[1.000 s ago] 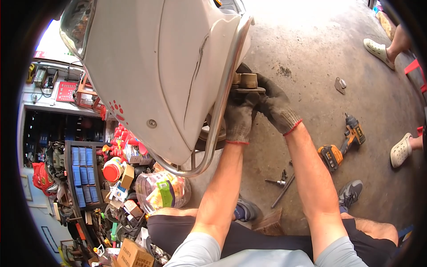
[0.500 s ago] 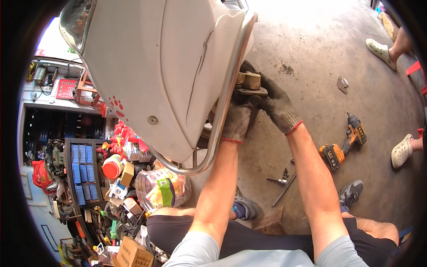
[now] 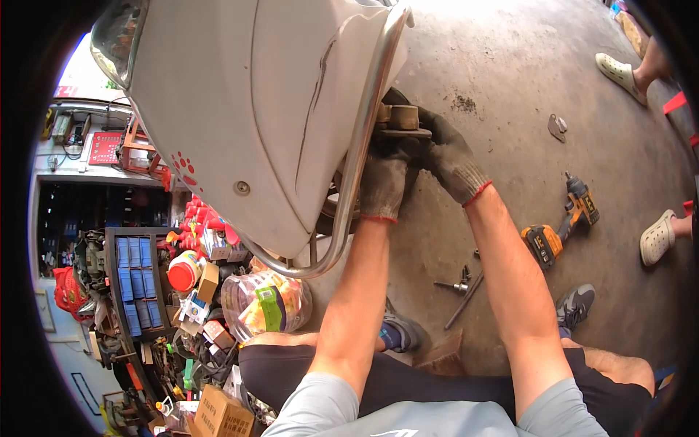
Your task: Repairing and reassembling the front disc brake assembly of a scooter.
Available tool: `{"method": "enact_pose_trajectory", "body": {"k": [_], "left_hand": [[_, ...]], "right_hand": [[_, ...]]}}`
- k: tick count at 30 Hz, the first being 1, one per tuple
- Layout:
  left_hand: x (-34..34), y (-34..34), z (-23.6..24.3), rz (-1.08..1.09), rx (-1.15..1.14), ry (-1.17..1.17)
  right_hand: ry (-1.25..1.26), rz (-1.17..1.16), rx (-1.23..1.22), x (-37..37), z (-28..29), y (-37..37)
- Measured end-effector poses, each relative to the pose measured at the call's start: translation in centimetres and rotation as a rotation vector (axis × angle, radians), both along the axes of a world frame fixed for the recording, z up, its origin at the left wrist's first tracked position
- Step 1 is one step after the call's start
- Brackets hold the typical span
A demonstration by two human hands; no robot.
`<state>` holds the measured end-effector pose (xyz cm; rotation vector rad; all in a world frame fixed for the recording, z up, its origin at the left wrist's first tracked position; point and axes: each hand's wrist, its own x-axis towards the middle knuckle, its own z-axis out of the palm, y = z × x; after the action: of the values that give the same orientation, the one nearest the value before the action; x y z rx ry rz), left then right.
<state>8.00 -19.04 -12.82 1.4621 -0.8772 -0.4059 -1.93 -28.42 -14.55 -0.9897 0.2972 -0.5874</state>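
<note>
In front of me stands a white scooter body (image 3: 291, 109), with a long dark crack in its panel and a chrome guard bar (image 3: 360, 138) along its edge. Just right of that bar is a dull brownish metal part (image 3: 403, 116) with rounded cylindrical bosses and a flat flange. My right hand (image 3: 453, 154), in a dirty grey glove with a red cuff edge, curls around its far and right side. From below, my left hand (image 3: 382, 186), gloved alike, is closed against it; its fingers are mostly hidden. Whether the part is fixed to the scooter I cannot tell.
On the concrete floor to the right lie an orange-and-black cordless driver (image 3: 564, 222) and a small flat metal plate (image 3: 558, 127). A socket tool (image 3: 453, 286) and a rod (image 3: 464, 300) lie between my arms. A clear plastic tub (image 3: 266, 302) stands left. Another person's clogs (image 3: 657, 238) show at right.
The scooter body, the metal part and both my hands appear slightly further left and up in the picture. My grip looks much the same.
</note>
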Motion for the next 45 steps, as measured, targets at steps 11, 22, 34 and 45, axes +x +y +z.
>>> {"method": "enact_pose_trajectory", "body": {"k": [11, 22, 34, 45], "left_hand": [[-1.3, -0.7, 3.2, 0.009, 0.041, 0.072], [-2.3, -1.4, 3.7, 0.172, 0.190, -0.085], [-0.9, -0.5, 3.5, 0.006, 0.168, 0.000], [-0.4, -0.7, 2.1, 0.105, 0.056, -0.040]], "right_hand": [[-0.092, 0.096, 0.297, -1.2, 2.0, -0.3], [0.033, 0.097, 0.279, -1.0, 2.4, -0.9], [0.065, 0.065, 0.239, -0.6, 3.5, 0.0], [0.143, 0.021, 0.208, 0.2, 2.6, -0.1]]}}
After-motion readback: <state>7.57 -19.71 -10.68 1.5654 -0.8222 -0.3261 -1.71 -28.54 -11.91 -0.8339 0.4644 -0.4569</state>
